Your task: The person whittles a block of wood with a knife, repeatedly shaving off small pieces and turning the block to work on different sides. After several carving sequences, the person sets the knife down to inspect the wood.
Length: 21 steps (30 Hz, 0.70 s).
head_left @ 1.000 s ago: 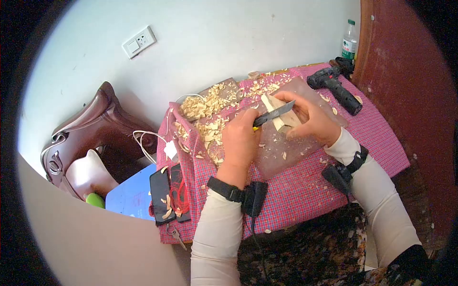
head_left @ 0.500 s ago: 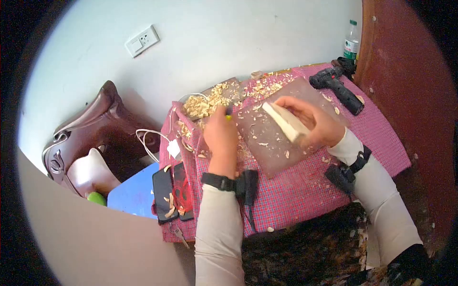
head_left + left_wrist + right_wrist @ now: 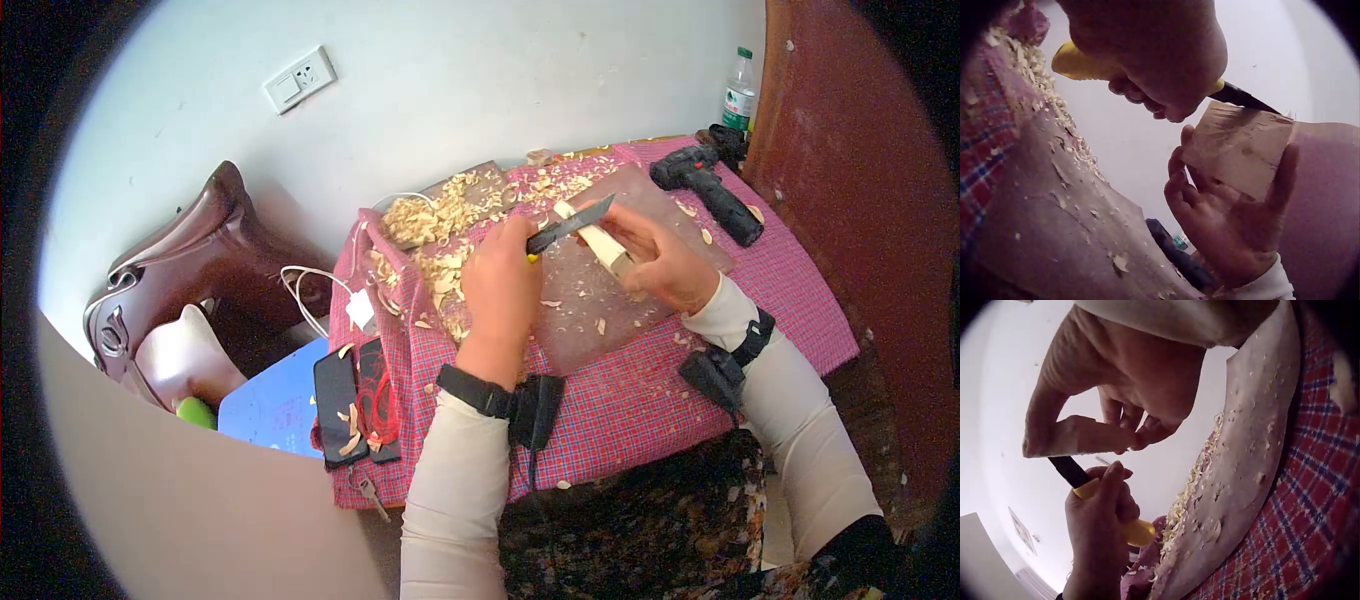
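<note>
In the head view the left hand [image 3: 502,290] grips a utility knife [image 3: 570,228], its dark blade lying across the upper part of a pale wood block [image 3: 602,245]. The right hand [image 3: 672,262] pinches that block between thumb and fingers, above a brown board [image 3: 580,325]. The left wrist view shows the yellow knife handle [image 3: 1079,62] in the curled left hand [image 3: 1154,50] and the blade at the block's top edge [image 3: 1241,144]. From the right wrist, the blade [image 3: 1069,471] reaches the block's underside [image 3: 1088,436].
Wood shavings [image 3: 430,220] cover the far left of the checked cloth [image 3: 640,400]. A black power drill [image 3: 708,195] lies at the right, a bottle [image 3: 738,95] behind it. A phone [image 3: 340,405], red cord [image 3: 377,405] and keys [image 3: 370,492] lie near the left edge.
The left hand with the knife swung left, away from the block, then came back to it. The right hand has turned the block so that a narrower side faces up.
</note>
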Motion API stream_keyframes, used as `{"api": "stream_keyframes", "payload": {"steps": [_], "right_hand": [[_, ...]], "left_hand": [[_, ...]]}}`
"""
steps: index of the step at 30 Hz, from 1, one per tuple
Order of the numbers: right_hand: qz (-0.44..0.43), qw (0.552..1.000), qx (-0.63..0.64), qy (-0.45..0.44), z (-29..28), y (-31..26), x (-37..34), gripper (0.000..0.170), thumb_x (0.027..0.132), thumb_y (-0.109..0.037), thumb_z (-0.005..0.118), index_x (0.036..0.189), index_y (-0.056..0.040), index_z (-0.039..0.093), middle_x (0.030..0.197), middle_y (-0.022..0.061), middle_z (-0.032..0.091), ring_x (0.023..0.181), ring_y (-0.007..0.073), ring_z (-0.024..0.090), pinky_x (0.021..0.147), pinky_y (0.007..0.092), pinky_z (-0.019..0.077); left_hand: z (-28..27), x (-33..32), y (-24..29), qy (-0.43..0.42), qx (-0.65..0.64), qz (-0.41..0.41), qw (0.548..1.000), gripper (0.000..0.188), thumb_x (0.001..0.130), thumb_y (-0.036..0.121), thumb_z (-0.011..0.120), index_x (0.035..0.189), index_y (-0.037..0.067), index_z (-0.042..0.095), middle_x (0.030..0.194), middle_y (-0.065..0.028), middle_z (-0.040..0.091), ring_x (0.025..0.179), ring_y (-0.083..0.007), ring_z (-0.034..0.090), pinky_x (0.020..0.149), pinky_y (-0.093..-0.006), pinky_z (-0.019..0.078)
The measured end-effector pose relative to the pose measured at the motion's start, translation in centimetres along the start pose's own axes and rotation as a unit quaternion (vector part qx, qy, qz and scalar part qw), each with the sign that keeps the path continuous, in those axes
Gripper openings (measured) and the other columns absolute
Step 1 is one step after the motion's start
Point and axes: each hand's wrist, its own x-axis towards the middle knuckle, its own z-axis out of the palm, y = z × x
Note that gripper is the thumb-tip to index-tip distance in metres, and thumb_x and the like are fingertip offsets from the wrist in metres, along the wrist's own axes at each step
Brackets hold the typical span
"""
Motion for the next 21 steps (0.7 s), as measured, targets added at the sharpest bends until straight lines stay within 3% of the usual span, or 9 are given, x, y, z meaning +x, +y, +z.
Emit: {"api": "stream_keyframes", "payload": {"steps": [4,10,16,19,21], "right_hand": [[0.004,1.000,0.015,0.000,0.4,-0.8,-0.1,0.076,0.057,-0.010,0.071,0.123,0.0008,0.037,0.117,0.0058,0.045,0.113,0.0144,0.042,0.095,0.0266,0.0329],[-0.028,0.997,-0.074,-0.014,-0.2,-1.0,0.1,0.074,0.054,-0.007,0.069,0.121,0.0011,0.039,0.114,0.0046,0.045,0.110,0.0134,0.043,0.095,0.0266,0.0330],[-0.020,0.994,-0.105,-0.030,-0.1,-1.8,-0.3,0.077,0.051,-0.013,0.073,0.119,0.0008,0.041,0.110,0.0044,0.047,0.107,0.0130,0.044,0.093,0.0261,0.0332],[0.011,0.995,-0.102,0.003,1.1,-2.6,-1.1,0.081,0.049,-0.017,0.075,0.120,0.0009,0.040,0.111,0.0044,0.046,0.107,0.0131,0.044,0.094,0.0262,0.0324],[-0.046,0.978,-0.116,-0.165,1.2,-2.9,-1.5,0.085,0.048,-0.020,0.077,0.121,0.0006,0.039,0.113,0.0046,0.045,0.108,0.0131,0.043,0.096,0.0266,0.0310]], "left_hand": [[0.2,0.1,-0.4,0.014,0.011,0.002,1.000,0.011,0.069,0.007,0.059,0.079,0.007,0.054,0.071,-0.0138,0.057,0.069,-0.0338,0.056,0.058,-0.0414,0.0434],[0.1,0.3,-0.8,0.032,0.016,0.048,0.998,0.016,0.067,0.004,0.057,0.081,0.008,0.051,0.072,-0.0114,0.056,0.067,-0.0322,0.057,0.056,-0.0421,0.0436],[0.0,0.3,-0.9,0.048,0.012,0.049,0.998,0.015,0.067,0.004,0.055,0.080,0.008,0.051,0.072,-0.0108,0.055,0.065,-0.0322,0.056,0.055,-0.0423,0.0436],[-0.3,0.6,-2.3,0.063,0.011,0.065,0.996,0.013,0.067,0.005,0.056,0.080,0.008,0.052,0.073,-0.0110,0.056,0.065,-0.0320,0.057,0.055,-0.0423,0.0442],[-1.7,1.7,-4.3,0.022,0.050,-0.149,0.987,0.013,0.067,0.006,0.057,0.080,0.007,0.054,0.076,-0.0119,0.058,0.068,-0.0312,0.058,0.057,-0.0413,0.0448]]}}
